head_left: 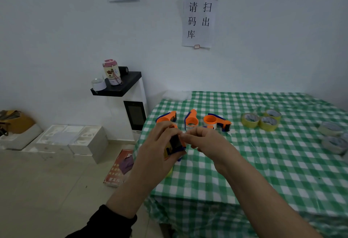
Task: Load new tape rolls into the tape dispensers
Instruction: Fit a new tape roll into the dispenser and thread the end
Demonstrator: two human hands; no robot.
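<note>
Left hand [160, 143] clasps a dispenser [175, 145] (orange-blue); right hand [205, 140] pinches beside it.

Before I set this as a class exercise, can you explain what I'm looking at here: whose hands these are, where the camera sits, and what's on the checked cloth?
There is no machine, just one picture from a camera worn on a person's head, looking down at their own bare hands. The left hand grips an orange and blue tape dispenser. The right hand pinches at its front end, perhaps pulling tape; that is too blurred to confirm. On the table, covered in green checked cloth, three more orange dispensers lie in a row. To their right sit three yellowish tape rolls, with paler rolls near the right edge.
</note>
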